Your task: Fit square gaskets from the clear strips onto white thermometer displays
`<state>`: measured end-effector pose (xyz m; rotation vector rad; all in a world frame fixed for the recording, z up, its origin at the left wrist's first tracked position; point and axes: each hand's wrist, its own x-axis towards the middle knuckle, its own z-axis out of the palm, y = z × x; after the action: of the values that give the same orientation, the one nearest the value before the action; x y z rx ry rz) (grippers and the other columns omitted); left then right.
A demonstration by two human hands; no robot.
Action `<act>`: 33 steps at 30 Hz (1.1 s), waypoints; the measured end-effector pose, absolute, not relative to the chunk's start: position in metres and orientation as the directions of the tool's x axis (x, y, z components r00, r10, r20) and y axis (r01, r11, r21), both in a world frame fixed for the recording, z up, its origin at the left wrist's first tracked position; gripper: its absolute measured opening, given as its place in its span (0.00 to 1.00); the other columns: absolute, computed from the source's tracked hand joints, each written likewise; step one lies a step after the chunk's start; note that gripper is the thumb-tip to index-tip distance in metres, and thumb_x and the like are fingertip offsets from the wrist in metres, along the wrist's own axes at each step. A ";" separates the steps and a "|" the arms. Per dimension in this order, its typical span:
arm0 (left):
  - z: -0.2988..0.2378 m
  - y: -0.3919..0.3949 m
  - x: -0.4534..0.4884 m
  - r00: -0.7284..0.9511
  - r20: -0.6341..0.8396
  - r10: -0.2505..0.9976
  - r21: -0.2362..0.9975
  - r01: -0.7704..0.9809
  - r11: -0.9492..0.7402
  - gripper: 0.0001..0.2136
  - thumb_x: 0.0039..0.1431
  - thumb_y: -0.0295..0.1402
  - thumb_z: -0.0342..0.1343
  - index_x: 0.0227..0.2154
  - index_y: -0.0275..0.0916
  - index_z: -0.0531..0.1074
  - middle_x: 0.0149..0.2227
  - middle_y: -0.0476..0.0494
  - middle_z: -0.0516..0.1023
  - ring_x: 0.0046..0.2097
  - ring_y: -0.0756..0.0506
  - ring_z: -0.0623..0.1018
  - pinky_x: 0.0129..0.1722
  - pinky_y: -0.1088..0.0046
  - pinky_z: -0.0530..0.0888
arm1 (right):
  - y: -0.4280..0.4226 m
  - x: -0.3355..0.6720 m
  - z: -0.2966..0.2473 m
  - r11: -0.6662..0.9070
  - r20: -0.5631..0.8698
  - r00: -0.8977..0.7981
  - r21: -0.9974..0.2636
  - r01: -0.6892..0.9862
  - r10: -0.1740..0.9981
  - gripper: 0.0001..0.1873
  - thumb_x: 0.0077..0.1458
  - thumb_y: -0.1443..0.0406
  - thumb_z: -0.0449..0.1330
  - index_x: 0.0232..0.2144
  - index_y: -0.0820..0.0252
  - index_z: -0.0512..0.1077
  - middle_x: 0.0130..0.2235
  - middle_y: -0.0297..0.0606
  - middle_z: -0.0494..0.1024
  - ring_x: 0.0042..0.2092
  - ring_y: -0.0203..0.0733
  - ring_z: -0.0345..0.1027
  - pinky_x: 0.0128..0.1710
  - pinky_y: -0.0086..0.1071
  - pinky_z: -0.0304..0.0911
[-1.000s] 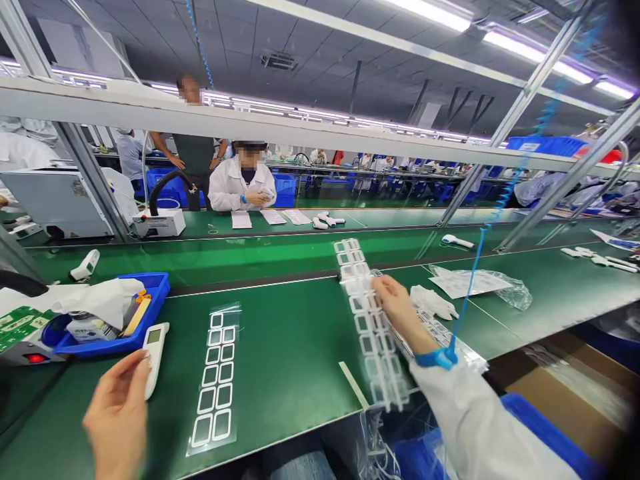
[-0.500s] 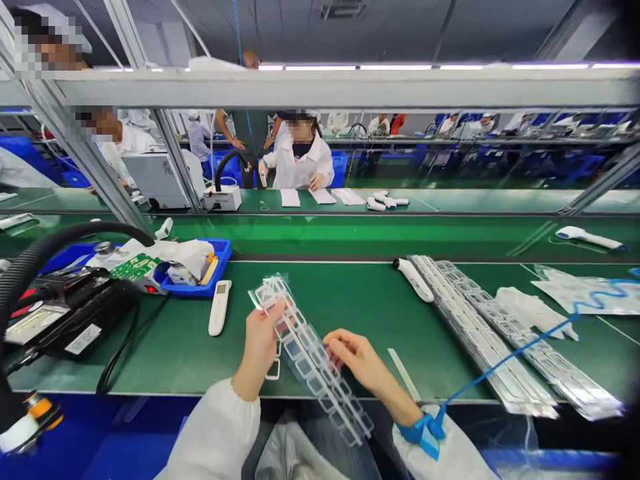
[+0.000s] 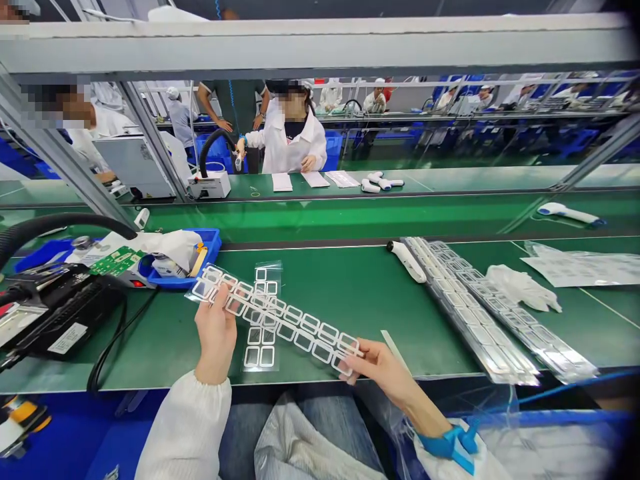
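Observation:
I hold a long clear sheet of white square frames [image 3: 280,319] stretched out flat above the green table [image 3: 350,293]. My left hand [image 3: 216,333] pinches its left end, and my right hand [image 3: 376,363] pinches its right end near the table's front edge. Under it a second such sheet [image 3: 261,333] lies on the table. I wear white sleeves and a blue wrist strap [image 3: 450,443] on the right arm.
Stacks of the same sheets [image 3: 480,313] and a white glove [image 3: 523,288] lie to the right, with a white handheld device [image 3: 406,260] beside them. A blue tray [image 3: 180,263] and a black machine [image 3: 55,310] stand at left. A person in a white coat [image 3: 293,137] sits across the conveyor.
The sheet has turned from a steep tilt to lying level, pulled out lengthwise. My hands have moved apart to its two ends. The white device at left is no longer visible.

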<state>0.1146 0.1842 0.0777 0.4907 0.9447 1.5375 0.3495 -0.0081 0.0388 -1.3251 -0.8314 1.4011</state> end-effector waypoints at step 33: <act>0.078 0.097 0.132 0.589 -0.178 0.789 0.966 -0.050 0.255 0.14 0.49 0.43 0.68 0.26 0.35 0.78 0.26 0.43 0.79 0.27 0.46 0.76 0.29 0.73 0.72 | 0.049 0.313 0.095 -0.038 -0.042 0.020 -0.986 -0.160 0.999 0.23 0.55 0.47 0.63 0.24 0.60 0.66 0.21 0.29 0.70 0.20 0.31 0.63 0.23 0.27 0.59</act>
<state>0.1318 0.0971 0.0779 1.1856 0.7656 0.6516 0.3130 0.0491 0.0947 -1.1299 -1.0536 1.2930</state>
